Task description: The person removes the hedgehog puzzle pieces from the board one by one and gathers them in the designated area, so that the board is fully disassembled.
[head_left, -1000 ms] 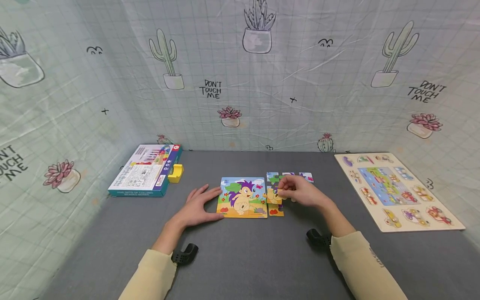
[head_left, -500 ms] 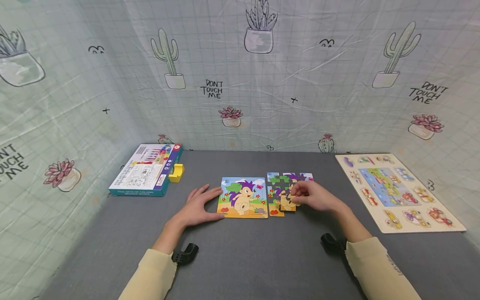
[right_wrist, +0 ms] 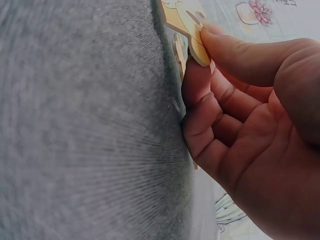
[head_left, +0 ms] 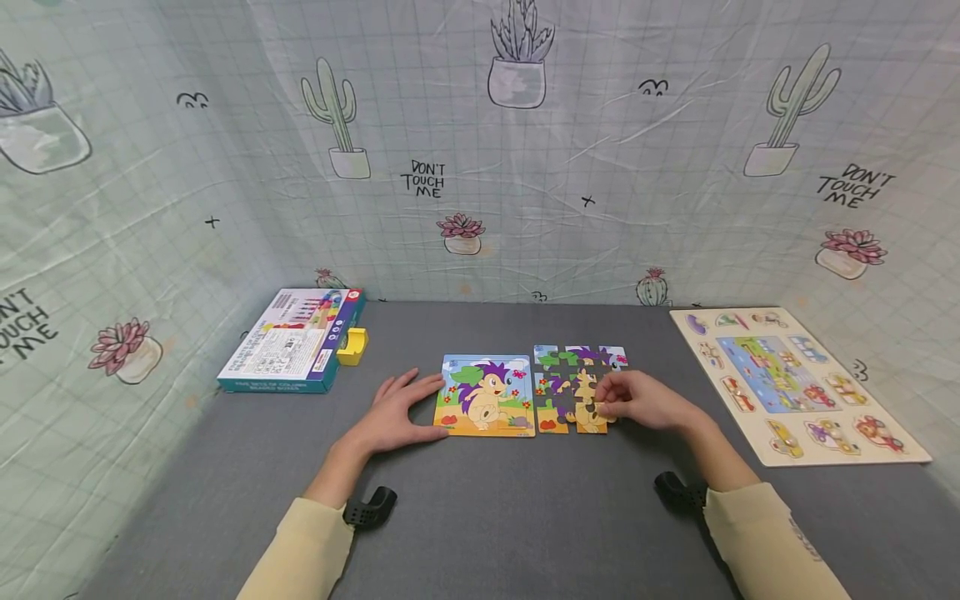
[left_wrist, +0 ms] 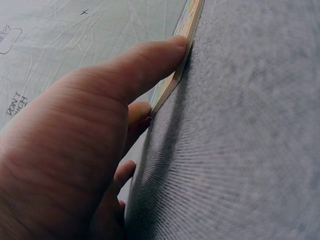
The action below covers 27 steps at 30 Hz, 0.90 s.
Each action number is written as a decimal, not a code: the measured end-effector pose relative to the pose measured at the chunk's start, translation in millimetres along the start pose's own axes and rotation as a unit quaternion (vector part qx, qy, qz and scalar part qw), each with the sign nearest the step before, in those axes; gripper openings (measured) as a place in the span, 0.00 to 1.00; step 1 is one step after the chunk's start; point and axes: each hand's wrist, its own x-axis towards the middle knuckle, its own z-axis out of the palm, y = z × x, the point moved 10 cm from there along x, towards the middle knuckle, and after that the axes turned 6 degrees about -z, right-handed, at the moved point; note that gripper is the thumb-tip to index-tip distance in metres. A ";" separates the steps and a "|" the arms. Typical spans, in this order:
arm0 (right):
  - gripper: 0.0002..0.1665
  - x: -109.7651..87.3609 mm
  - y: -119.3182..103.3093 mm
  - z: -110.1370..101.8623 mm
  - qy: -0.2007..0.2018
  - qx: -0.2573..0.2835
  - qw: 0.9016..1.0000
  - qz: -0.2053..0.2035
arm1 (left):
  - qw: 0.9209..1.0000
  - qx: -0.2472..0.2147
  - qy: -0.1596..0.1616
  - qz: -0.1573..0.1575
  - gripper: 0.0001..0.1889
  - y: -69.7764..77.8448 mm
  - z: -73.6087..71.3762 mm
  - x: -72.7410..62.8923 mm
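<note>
A square puzzle board [head_left: 491, 396] with a purple-haired hedgehog picture lies flat in the middle of the table. My left hand [head_left: 396, 417] rests at its left side, fingers spread; in the left wrist view, the thumb [left_wrist: 155, 57] touches the wooden edge. Right of the board, loose jigsaw pieces [head_left: 551, 385] are laid out in rows with small gaps. My right hand [head_left: 647, 402] pinches a yellow jigsaw piece [head_left: 589, 421] between thumb and finger, at the bottom row of this layout. The right wrist view shows the piece [right_wrist: 182, 22] tilted, its near edge off the table. My right fingers partly cover neighbouring pieces.
A boxed toy set [head_left: 288, 342] lies at the back left, with a yellow block [head_left: 352, 347] against its side. At the right lies a wooden peg puzzle board [head_left: 798, 387]. A patterned cloth [head_left: 480, 192] hangs behind and around the grey table.
My right hand has moved right with the yellow jigsaw piece, from beside the hedgehog board to the bottom row of loose pieces. The left hand has stayed in place.
</note>
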 end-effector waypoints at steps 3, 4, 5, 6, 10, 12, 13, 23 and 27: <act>0.06 -0.6 2.3 1.1 -0.001 0.001 1.000 0.002 | 1.000 -0.002 -0.001 0.001 0.42 -0.1 0.2 0.0; 0.06 -0.7 2.8 1.4 0.000 0.000 1.000 0.002 | 1.000 -0.003 -0.001 0.001 0.42 0.0 0.2 0.1; 0.06 -0.7 3.0 1.5 0.001 -0.003 1.000 0.002 | 1.000 -0.003 0.000 0.001 0.42 0.0 0.2 0.1; 0.06 -0.7 3.0 1.5 0.003 -0.006 1.000 0.001 | 1.000 -0.004 -0.001 0.001 0.42 0.1 0.2 0.2; 0.06 -0.7 2.5 1.1 0.013 -0.025 1.000 0.003 | 1.000 -0.003 -0.002 -0.002 0.43 -0.4 0.2 0.2; 0.05 -0.6 2.4 0.6 0.018 -0.035 0.999 0.005 | 1.000 -0.004 -0.003 -0.006 0.43 -0.6 -0.1 0.1; 0.06 -0.5 2.5 0.5 0.020 -0.039 0.999 0.005 | 1.000 -0.005 -0.003 -0.008 0.44 -0.5 -0.4 0.1; 0.09 -0.2 2.2 -0.5 0.020 -0.050 0.998 0.014 | 1.000 -0.002 -0.002 -0.012 0.44 -0.7 -1.3 -0.3; 0.14 -1.6 2.1 1.4 0.010 -0.050 0.999 0.015 | 1.000 -0.002 -0.002 -0.015 0.44 -1.4 -0.5 -0.1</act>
